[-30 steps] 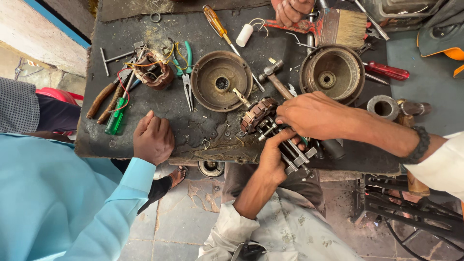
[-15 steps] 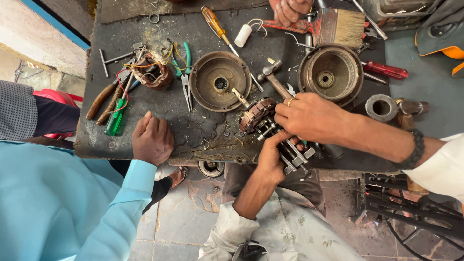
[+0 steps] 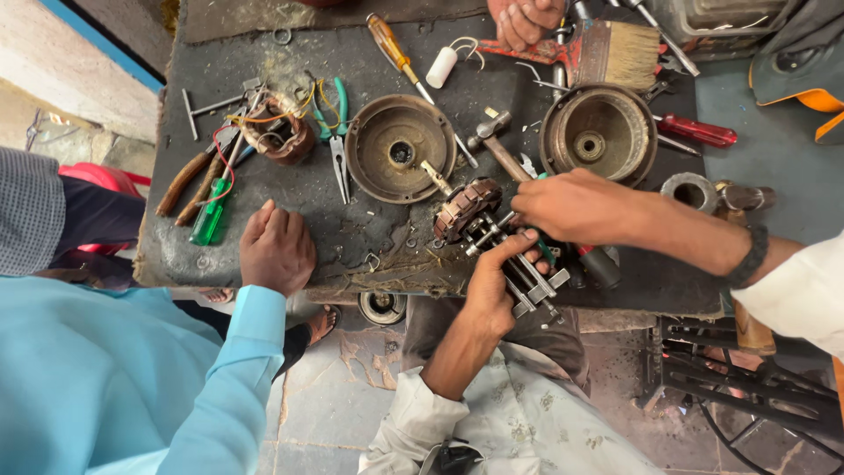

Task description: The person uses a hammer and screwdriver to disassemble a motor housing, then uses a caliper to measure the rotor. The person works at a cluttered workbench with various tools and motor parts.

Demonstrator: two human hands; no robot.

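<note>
Hardly shifted over the greasy dark bench (image 3: 352, 230), left hand's (image 3: 494, 286) grip holds the metal puller (image 3: 533, 283), right hand's (image 3: 571, 207) closed by it.

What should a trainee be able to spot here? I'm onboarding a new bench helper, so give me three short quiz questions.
1. True or false: the red-handled screwdriver lies to the right of the deep metal housing in the picture.
2. What does the left hand grip?
A. the metal puller fixed on the wound rotor
B. a hammer
C. a pair of pliers
3. What colour is the sleeve behind the co-worker's hand that rests on the bench?

Key: 1 true; 2 A; 3 light blue.
</note>
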